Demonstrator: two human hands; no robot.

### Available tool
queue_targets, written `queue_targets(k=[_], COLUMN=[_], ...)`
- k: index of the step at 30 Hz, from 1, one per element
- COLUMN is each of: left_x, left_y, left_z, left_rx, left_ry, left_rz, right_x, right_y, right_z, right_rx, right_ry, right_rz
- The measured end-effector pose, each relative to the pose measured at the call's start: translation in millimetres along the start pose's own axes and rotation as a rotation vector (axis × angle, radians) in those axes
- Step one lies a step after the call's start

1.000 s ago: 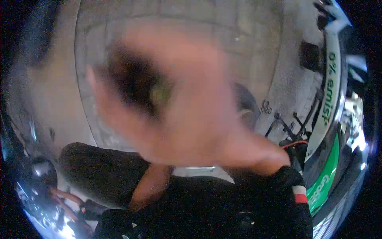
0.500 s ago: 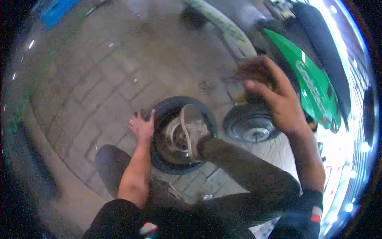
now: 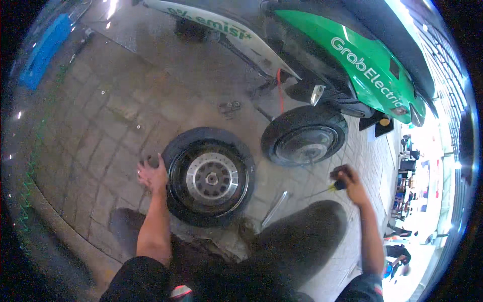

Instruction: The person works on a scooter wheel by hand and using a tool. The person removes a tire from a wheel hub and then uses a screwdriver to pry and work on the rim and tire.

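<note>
A scooter wheel with a black tyre (image 3: 211,178) lies flat on the paving in front of me, its brake disc and hub facing up. My left hand (image 3: 152,173) is at the tyre's left edge, fingers spread; whether they press on the rubber I cannot tell. My right hand (image 3: 348,183) is to the right of the wheel, closed round the dark and yellow handle of a screwdriver (image 3: 338,185), whose thin shaft points left. Between my knees and the wheel's right side lies a slim silver bar (image 3: 275,208) on the ground.
A second wheel (image 3: 304,143) sits beyond my right hand, close to a green and white scooter (image 3: 352,65) with a red strap (image 3: 280,90) hanging by it. A blue object (image 3: 45,53) is at the far left. Small dark metal parts (image 3: 230,107) lie on the paving (image 3: 118,113).
My foot has come off the wheel, baring its disc. My right hand has moved down and nearer to me, and the screwdriver now shows in it. The whole view has shifted.
</note>
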State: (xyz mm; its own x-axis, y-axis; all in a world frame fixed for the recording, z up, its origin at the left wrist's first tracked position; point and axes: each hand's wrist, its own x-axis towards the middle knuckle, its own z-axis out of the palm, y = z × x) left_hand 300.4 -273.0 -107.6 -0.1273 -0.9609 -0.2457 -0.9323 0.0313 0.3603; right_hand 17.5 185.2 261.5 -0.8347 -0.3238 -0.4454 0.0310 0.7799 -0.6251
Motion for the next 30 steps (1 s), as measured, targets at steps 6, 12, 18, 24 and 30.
queue_targets(k=[6,12,18,24,30], left_x=[4.8,-0.6,25.3,48.7,26.5], left_y=[-0.1,1.2,-23.1,-56.3,-17.6], left_z=[6.0,15.4,25.4,34.5,-12.2], left_rx=[0.173,0.06,-0.088,-0.916,-0.358], left_ry=[-0.008,0.081,-0.141,-0.762,-0.884], left_rz=[-0.005,0.034,0.038,-0.076,-0.018], right_x=[19.1,-27.9,-5.0,25.0,26.6], right_y=[227.5,386.8,424.6,380.4,359.6], right_z=[117.7,196.9,246.3,247.2,258.1], right_rx=[0.861,0.582,-0.335,-0.33,-0.326], right_ry=[0.242,-0.086,0.022,0.098,0.295], right_rz=[0.35,0.704,0.427,0.601,0.293])
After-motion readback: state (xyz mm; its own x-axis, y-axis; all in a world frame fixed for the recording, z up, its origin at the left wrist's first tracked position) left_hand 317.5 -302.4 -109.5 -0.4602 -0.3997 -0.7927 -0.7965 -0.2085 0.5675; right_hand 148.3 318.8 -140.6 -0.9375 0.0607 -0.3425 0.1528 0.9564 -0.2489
